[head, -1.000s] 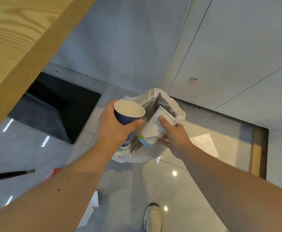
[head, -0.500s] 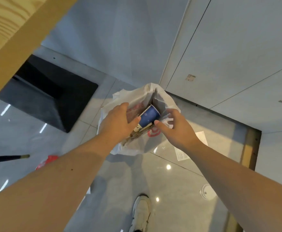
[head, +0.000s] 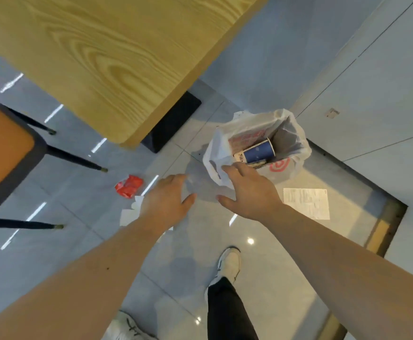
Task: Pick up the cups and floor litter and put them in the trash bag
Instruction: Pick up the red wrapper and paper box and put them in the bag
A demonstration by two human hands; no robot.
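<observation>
While both arms reach out over the shiny grey floor (head: 269, 285), each hand is empty with its fingers spread wide. The left hand (head: 166, 202) hangs over a white scrap of paper (head: 129, 214) that lies on the floor and hides part of it. The right hand (head: 249, 192) is just in front of the white plastic trash bag (head: 219, 153), and its fingertips look close to the bag's near edge, but I cannot tell if they touch it. The bag stands open on the floor near the wall. A blue paper cup (head: 259, 152) lies on its side inside the bag, on top of other trash. A white cup is mostly hidden under it, so only a bit of it shows. A crumpled red wrapper (head: 128, 185) lies on the floor to the left of the left hand, near the black chair legs (head: 74, 158). A white receipt (head: 306, 203) lies flat on the floor to the right of the right hand, just beside the bag. A wooden table (head: 107, 55) fills the top of the view, and a white shoe (head: 230, 265) stands on the floor below the hands.
</observation>
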